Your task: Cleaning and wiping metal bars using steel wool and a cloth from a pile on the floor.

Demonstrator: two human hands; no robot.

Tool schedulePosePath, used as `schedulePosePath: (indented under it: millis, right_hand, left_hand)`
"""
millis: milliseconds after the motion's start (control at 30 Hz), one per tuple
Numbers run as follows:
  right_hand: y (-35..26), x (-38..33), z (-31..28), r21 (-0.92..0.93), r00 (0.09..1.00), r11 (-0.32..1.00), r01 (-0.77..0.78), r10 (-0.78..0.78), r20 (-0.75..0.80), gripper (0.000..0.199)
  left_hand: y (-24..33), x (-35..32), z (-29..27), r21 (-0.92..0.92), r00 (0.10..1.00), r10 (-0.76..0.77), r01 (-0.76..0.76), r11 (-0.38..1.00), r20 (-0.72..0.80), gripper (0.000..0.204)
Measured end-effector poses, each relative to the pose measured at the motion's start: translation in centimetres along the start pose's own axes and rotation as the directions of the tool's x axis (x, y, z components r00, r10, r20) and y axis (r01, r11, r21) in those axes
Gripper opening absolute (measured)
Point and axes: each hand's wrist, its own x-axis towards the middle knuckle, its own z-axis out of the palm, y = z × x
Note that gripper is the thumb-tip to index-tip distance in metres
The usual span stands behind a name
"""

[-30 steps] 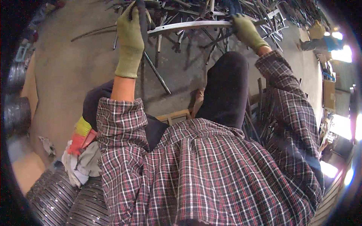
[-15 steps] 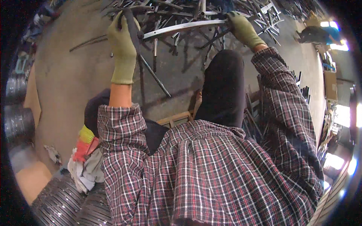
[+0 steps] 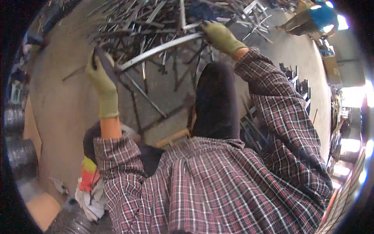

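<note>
A long silvery metal bar point(image 3: 161, 49), looking slightly bowed in this view, spans between my two hands above the floor. My left hand point(image 3: 103, 85), in a green glove with a dark palm, closes round its left end, which sits lower and nearer. My right hand point(image 3: 222, 38), gloved the same way, grips the far right end; its fingertips are partly hidden in the dark clutter behind. Beneath the bar, a thin metal rod point(image 3: 146, 94) lies slanted on the floor.
A large tangle of metal bars and tubes point(image 3: 128, 29) covers the floor ahead. Bundled dark strips point(image 3: 66, 218) and a pale rag point(image 3: 91, 201) are at lower left. A wooden frame point(image 3: 173, 138) sits by my knees. Another person point(image 3: 311, 21) bends over at far right.
Both hands have shifted left with the bar still between them. Its left end has dropped lower and nearer, so the bar slants more. The view has also turned slightly.
</note>
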Motion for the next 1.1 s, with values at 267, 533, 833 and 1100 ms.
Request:
schedulePosePath:
  millis: [267, 533, 833, 1100]
  right_hand:
    - [-18.1, 4.5, 0.6, 0.097, 0.984, 0.98, 0.171, -0.166, -0.057, 0.007]
    - [-8.6, 3.6, 2.1, 0.231, 0.988, 0.971, 0.065, -0.031, -0.149, 0.021]
    - [-24.6, 7.0, 0.2, 0.13, 0.962, 0.966, 0.222, -0.195, -0.19, 0.009]
    - [-11.7, 5.4, 1.0, 0.087, 0.942, 0.989, 0.116, -0.082, -0.325, 0.014]
  left_hand:
    - [-3.8, -2.0, -2.6, 0.2, 1.0, 0.014, -0.009, 0.98, -0.024, 0.035]
    - [-2.0, -2.5, -0.4, 0.372, 0.997, 0.058, -0.073, 0.926, 0.05, 0.047]
    - [-6.6, -1.5, -1.8, 0.466, 0.979, 0.204, -0.176, 0.867, -0.008, 0.035]
    - [-10.0, 4.0, -3.8, 0.011, 0.999, -0.029, 0.029, 1.0, -0.019, 0.035]
